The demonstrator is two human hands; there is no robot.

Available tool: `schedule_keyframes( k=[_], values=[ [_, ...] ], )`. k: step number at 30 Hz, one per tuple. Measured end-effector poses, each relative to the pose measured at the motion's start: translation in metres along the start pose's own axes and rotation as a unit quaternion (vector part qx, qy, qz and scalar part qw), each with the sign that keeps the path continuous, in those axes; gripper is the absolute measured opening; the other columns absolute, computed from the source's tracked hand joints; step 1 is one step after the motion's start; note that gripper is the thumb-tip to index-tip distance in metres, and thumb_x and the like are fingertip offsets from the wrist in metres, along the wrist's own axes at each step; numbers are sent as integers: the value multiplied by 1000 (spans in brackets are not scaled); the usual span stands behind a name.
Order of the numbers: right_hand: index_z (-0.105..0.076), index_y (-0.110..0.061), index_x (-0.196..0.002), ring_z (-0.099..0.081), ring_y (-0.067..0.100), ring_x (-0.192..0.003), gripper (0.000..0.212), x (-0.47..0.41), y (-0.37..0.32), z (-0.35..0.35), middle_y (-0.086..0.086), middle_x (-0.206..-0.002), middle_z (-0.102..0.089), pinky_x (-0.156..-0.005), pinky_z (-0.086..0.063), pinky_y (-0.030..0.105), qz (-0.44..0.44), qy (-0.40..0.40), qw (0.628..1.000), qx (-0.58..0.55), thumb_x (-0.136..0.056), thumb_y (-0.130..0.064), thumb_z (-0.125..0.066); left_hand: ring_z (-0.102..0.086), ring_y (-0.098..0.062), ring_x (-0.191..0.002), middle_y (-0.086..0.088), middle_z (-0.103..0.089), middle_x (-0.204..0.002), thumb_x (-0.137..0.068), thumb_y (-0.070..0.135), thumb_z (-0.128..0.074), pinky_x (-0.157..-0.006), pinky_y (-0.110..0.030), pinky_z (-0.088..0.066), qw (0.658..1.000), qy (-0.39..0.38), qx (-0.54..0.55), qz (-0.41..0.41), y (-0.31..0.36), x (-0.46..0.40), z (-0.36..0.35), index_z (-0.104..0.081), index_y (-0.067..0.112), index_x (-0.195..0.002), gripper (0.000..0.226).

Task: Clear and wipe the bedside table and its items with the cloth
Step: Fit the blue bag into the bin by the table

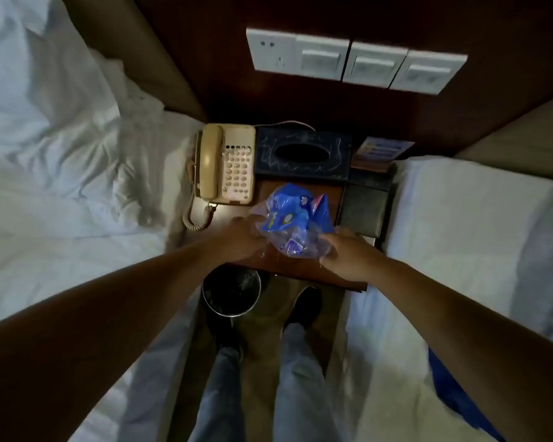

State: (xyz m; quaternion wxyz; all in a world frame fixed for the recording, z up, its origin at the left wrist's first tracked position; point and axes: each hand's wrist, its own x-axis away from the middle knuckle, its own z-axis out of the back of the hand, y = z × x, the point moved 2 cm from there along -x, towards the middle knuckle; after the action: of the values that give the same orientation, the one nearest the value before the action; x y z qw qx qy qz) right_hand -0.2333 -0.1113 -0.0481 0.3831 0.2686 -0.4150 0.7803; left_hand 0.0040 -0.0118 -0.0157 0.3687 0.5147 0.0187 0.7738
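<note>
Clearing step: at frame centre, left hand (243, 239) and right hand (345, 255), fingers closed on a crumpled blue plastic wrapper (296, 218) above the bedside table (300, 269); next, presumably, the bin (231, 290) below.

Bare forearms, jeans and dark shoes are seen.
No sleeves are worn on either arm; the legs are clad in faded blue-grey jeans (224, 393), and dark shoes (304, 306) are worn.
</note>
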Motion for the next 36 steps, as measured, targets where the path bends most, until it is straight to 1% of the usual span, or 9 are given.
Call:
schedule_keyframes(
  k=[6,8,12,15,18,21,24,30,36],
  values=[
    [-20,-29,-161,-23,32,-151,73,-37,6,-18,8,-168,-8,-117,-30,39,-16,-27,999,15,-99,-47,-54,-67,-30,-114,-11,-69,-127,-81,30,-69,-103,-53,-53,988,-35,148,20,-37,-64,-34,-69,40,-106,27],
    [-20,-30,-161,-23,33,-151,74,-45,7,-23,8,-168,-10,-118,-31,41,-25,-41,999,14,-98,-52,-52,-69,-24,-111,-3,-72,-121,-81,35,-64,-100,-50,-56,988,-45,144,15,-37,-71,-38,-72,33,-115,35],
    [-36,-21,-152,-50,29,-131,64,-50,5,-34,8,-149,-43,-103,-48,45,-27,-22,999,20,-96,-46,-55,-68,-25,-108,-8,-72,-115,-95,27,-66,-90,-35,-54,985,-31,163,44,-27,-56,-38,-71,16,-118,26],
    [-42,-18,-148,-56,27,-124,54,-39,-13,-38,8,-144,-49,-99,-50,40,-23,-20,998,49,-99,-37,-55,-69,-25,-103,-7,-73,-109,-94,30,-67,-95,-41,-55,982,-34,176,51,-38,-39,-42,-72,18,-112,22],
    [-50,-18,-140,-59,22,-114,43,-28,-38,-47,5,-134,-57,-92,-49,34,-11,-35,997,66,-100,-34,-54,-69,-20,-90,0,-72,-93,-96,26,-67,-82,-32,-52,978,-24,198,54,-61,-14,-43,-73,17,-104,14],
    [-60,-22,-113,-61,15,-91,22,-17,-77,-68,-1,-109,-63,-79,-51,33,-1,-55,996,66,-98,-36,-52,-66,-20,-92,-2,-69,-96,-97,24,-66,-79,-28,-45,982,-20,174,72,-101,18,-41,-74,13,-112,21],
    [-57,-23,-87,-59,15,-78,35,-17,-115,-104,-3,-88,-61,-78,-55,42,17,-78,994,80,-84,-53,-38,-66,-27,-109,-10,-70,-115,-96,25,-68,-94,-36,-51,978,-7,178,107,-156,51,-40,-72,10,-119,27],
    [-51,-25,-74,-61,19,-83,39,-43,-166,-187,1,-89,-64,-78,-53,39,17,-149,984,94,-73,-57,-29,-57,-28,-128,-9,-63,-138,-100,43,-59,-114,-41,-40,975,-14,147,167,-256,91,-64,-60,23,-140,45],
    [-59,-12,-96,-54,21,-94,16,-84,-157,-248,9,-110,-58,-76,-34,26,8,-153,981,117,-99,-27,-55,-65,-27,-107,-12,-67,-111,-102,32,-61,-90,-32,-46,954,1,243,175,-312,63,-133,-70,7,-119,31]
  ],
)
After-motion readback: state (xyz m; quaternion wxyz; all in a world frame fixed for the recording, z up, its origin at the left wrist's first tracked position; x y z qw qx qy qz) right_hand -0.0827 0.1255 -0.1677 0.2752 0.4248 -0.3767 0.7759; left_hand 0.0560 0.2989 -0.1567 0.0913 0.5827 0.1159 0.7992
